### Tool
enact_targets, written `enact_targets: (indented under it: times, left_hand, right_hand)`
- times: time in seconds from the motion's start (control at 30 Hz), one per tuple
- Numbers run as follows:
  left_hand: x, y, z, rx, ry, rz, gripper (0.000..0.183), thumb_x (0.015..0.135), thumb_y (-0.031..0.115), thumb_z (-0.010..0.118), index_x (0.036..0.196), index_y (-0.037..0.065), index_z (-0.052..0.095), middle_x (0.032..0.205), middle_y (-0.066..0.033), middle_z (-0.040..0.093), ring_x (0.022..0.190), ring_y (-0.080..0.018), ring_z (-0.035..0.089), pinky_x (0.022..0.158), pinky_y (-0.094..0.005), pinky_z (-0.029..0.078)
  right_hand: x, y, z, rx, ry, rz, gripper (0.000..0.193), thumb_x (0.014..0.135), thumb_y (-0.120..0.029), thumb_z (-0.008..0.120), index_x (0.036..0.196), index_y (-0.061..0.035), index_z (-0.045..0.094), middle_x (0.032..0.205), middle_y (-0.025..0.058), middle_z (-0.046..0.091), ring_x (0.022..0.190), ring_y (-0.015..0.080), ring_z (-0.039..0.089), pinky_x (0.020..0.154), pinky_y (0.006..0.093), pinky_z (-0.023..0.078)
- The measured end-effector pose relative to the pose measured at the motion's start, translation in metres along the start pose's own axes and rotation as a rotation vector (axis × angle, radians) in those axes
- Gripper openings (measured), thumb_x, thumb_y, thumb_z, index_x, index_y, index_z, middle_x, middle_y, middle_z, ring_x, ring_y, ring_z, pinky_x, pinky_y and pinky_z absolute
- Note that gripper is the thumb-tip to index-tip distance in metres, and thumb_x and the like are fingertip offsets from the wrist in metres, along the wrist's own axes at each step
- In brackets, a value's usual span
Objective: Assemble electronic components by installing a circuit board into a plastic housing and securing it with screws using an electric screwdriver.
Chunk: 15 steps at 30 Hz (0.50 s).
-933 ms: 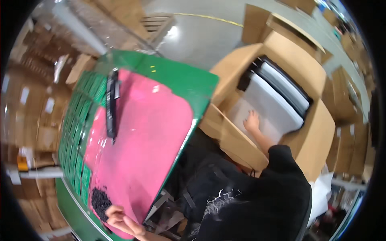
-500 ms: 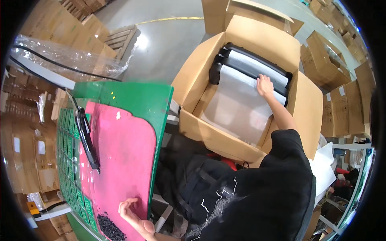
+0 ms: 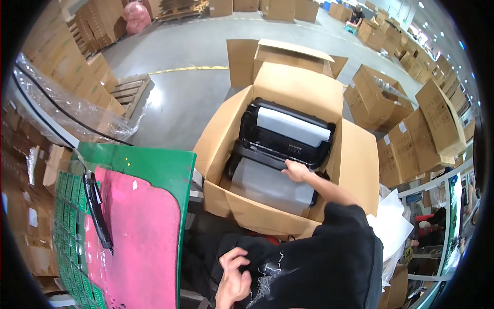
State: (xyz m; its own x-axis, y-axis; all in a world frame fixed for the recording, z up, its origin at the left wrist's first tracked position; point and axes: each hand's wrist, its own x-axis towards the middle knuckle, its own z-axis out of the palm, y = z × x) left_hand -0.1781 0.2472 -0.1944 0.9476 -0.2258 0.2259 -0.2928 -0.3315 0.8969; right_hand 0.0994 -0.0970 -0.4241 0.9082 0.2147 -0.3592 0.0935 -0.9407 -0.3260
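Inside the open cardboard box [image 3: 262, 215] ahead of me are long black plastic housings [image 3: 280, 147] with white foam sheet over them. My right hand [image 3: 297, 171] reaches into the box, its fingers wrapped over the edge of the nearer black housing [image 3: 257, 157]. This nearer piece is tilted, and translucent white foam sheet [image 3: 270, 185] covers its near side. In front of my torso, my left hand [image 3: 234, 275] is raised with fingers loosely bent and apart, nothing visible in them. It is near the right edge of the green workbench [image 3: 182, 226].
On the bench lie a pink mat [image 3: 141, 237], a black electric screwdriver [image 3: 98, 211] on a cable, and green circuit boards [image 3: 67, 226]. More cardboard boxes [image 3: 378, 98] stand beyond and to the right. White foam sheets [image 3: 391, 219] hang right of my arm.
My right hand has drawn the nearer housing toward me and tipped it, uncovering black plastic behind it. My left hand has moved from above the pink mat to before my torso. The view has tilted up.
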Motion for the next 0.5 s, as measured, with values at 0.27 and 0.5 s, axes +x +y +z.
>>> enact_targets:
  times: [0.27, 0.5]
  left_hand:
    - [0.054, -0.008, 0.041, 0.108, -0.128, 0.102, 0.076, 0.079, 0.016, 0.081, 0.140, 0.000, 0.039, 0.134, -0.0203, 0.051, 0.122, -0.0396, 0.051, 0.102, -0.0430, 0.043]
    - [0.016, 0.017, 0.027, -0.246, 0.635, -0.050, 0.088, 0.077, 0.016, 0.082, 0.145, -0.009, 0.030, 0.129, -0.0200, 0.052, 0.123, -0.0243, 0.052, 0.104, -0.0360, 0.041]
  right_hand:
    - [-0.127, -0.116, -0.163, 0.916, 0.228, -0.118, 0.030, 0.100, -0.021, 0.058, 0.121, 0.0001, 0.058, 0.100, 0.0077, 0.068, 0.090, 0.0190, 0.066, 0.082, 0.0326, 0.052]
    - [-0.155, -0.268, -0.264, 0.922, -0.206, -1.053, 0.096, 0.083, -0.027, 0.080, 0.155, -0.0045, 0.020, 0.151, 0.0123, 0.037, 0.136, 0.0259, 0.042, 0.107, 0.0420, 0.041]
